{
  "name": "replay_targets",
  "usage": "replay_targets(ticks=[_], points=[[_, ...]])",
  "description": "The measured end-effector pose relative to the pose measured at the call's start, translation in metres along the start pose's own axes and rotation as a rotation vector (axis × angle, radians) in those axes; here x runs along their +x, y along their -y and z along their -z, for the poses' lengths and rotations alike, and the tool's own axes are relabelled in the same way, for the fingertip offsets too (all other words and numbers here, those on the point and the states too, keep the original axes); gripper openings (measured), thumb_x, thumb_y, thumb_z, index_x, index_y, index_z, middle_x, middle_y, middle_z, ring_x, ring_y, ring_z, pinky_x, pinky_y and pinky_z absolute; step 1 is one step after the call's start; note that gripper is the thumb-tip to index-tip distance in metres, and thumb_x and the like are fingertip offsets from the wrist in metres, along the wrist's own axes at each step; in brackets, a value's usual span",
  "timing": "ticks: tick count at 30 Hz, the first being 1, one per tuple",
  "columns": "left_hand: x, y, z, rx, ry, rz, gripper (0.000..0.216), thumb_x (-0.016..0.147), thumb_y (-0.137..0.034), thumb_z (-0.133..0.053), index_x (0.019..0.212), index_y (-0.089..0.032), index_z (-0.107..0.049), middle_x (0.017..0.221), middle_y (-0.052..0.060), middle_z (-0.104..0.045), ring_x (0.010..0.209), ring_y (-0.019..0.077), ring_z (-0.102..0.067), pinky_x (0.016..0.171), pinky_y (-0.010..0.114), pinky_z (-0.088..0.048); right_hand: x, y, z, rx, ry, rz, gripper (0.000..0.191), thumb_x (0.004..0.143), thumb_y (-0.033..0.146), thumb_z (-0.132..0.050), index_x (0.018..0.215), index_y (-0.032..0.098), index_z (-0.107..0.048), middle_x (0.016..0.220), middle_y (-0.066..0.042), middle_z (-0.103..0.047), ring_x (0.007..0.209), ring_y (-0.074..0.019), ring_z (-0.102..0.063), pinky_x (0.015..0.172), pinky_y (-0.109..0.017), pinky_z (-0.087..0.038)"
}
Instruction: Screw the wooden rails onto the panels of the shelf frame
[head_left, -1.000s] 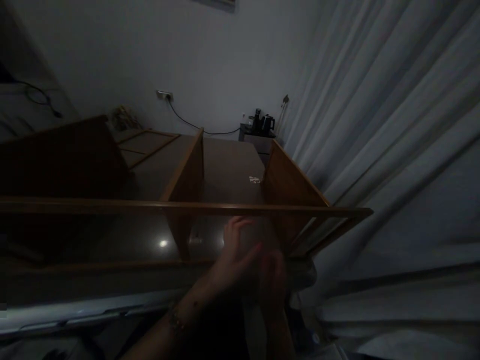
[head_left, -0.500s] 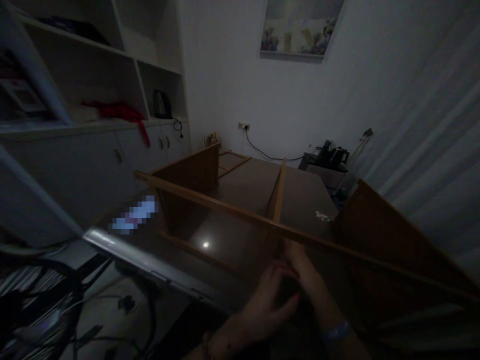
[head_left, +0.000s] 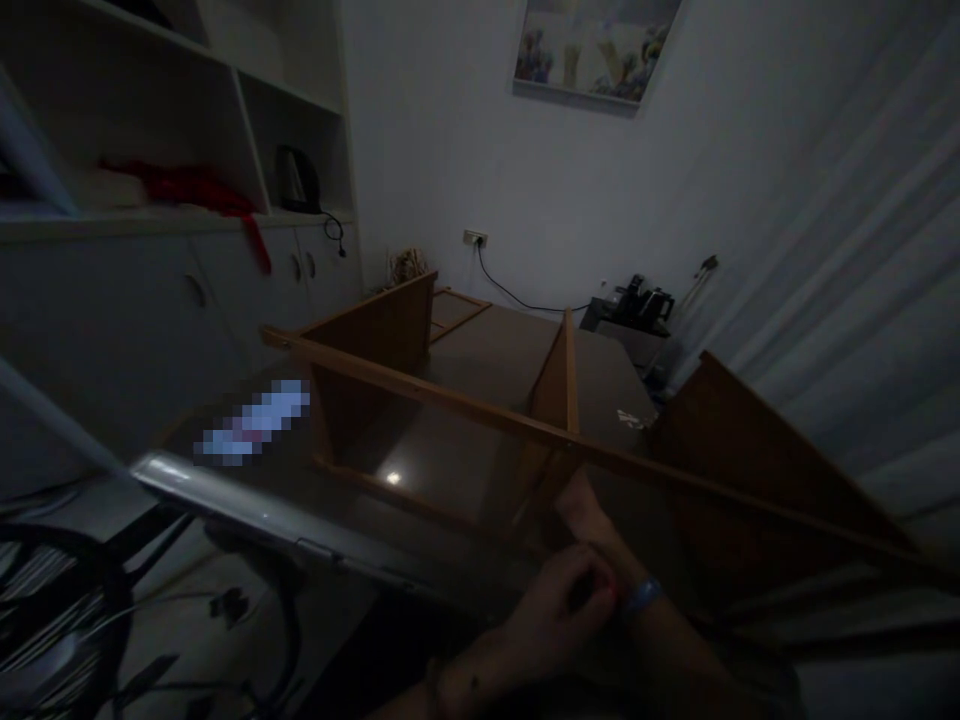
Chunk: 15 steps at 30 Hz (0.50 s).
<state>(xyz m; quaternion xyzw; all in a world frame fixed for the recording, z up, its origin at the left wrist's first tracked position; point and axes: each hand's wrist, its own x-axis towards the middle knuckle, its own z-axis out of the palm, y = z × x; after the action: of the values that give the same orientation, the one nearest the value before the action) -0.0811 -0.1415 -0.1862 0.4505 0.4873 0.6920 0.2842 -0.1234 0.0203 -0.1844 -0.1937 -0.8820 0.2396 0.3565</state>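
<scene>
A brown wooden shelf unit [head_left: 480,420] lies on its back in a dim room, with a long front rail [head_left: 450,400] and a middle divider [head_left: 559,385]. My right hand [head_left: 589,515] reaches to the near end of that divider, just under the rail; its fingers are lost in the dark. A blue band [head_left: 641,595] sits on its wrist. My left hand [head_left: 555,615] comes in from the lower left with its fingers curled against my right wrist, next to the blue band. What those fingers grip, if anything, is hidden.
A white wall cabinet [head_left: 150,290] with open shelves stands at the left, holding a red cloth [head_left: 187,190] and a kettle [head_left: 296,180]. Pale curtains [head_left: 840,280] hang at the right. A low stand with kettles [head_left: 637,300] is by the far wall. A fan guard [head_left: 52,630] lies at the bottom left.
The view swung left, from the curtain to the white cabinet, then shifted slightly more. My right hand moved up to the divider's near end; my left hand now curls against my right wrist.
</scene>
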Motion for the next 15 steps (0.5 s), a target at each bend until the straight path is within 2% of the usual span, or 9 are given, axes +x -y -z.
replay_targets(ticks=[3,7,9,12,15], points=[[0.005,-0.003,-0.002,-0.203,-0.032,0.089,0.037,0.088,-0.055,-0.056,0.082,-0.018,-0.058,0.079,0.001,-0.054,0.076,0.0149,-0.051,0.074,0.027,-0.043,-0.006,-0.003,0.025,-0.081,0.034,-0.008,0.029,0.094,0.04,-0.054,0.077,0.019,-0.063,0.073,-0.004,-0.065,0.067,-0.0163,-0.06,0.068,-0.031,-0.048],[0.017,0.008,-0.009,-0.374,-0.207,0.262,0.053,0.078,-0.071,-0.059,0.075,-0.018,-0.056,0.068,-0.001,-0.05,0.066,0.0137,-0.048,0.068,0.027,-0.043,-0.041,0.008,0.062,-0.203,-0.111,-0.083,0.037,0.098,0.042,-0.038,0.081,0.02,-0.062,0.078,-0.009,-0.067,0.077,-0.0222,-0.061,0.077,-0.036,-0.041],[0.021,0.018,-0.015,-0.417,-0.302,0.313,0.059,0.074,-0.078,-0.055,0.075,-0.019,-0.054,0.066,-0.002,-0.05,0.063,0.0138,-0.047,0.066,0.028,-0.044,-0.067,0.02,0.073,-0.25,-0.179,-0.109,0.042,0.101,0.046,-0.033,0.077,0.021,-0.057,0.072,-0.005,-0.064,0.069,-0.0207,-0.059,0.073,-0.034,-0.038],[0.021,0.026,-0.021,-0.425,-0.317,0.336,0.056,0.078,-0.077,-0.051,0.079,-0.021,-0.054,0.072,0.001,-0.055,0.07,0.0165,-0.053,0.072,0.03,-0.048,-0.1,0.039,0.081,-0.339,-0.217,-0.087,0.046,0.104,0.045,-0.026,0.076,0.021,-0.052,0.07,-0.003,-0.061,0.068,-0.0195,-0.057,0.075,-0.033,-0.035],[0.016,0.024,-0.023,-0.361,-0.323,0.331,0.044,0.08,-0.065,-0.06,0.087,-0.021,-0.059,0.085,0.005,-0.065,0.086,0.0197,-0.06,0.083,0.03,-0.05,-0.114,0.053,0.083,-0.389,-0.164,-0.085,0.046,0.106,0.04,-0.021,0.08,0.021,-0.053,0.074,-0.003,-0.063,0.072,-0.0193,-0.057,0.079,-0.034,-0.032]])
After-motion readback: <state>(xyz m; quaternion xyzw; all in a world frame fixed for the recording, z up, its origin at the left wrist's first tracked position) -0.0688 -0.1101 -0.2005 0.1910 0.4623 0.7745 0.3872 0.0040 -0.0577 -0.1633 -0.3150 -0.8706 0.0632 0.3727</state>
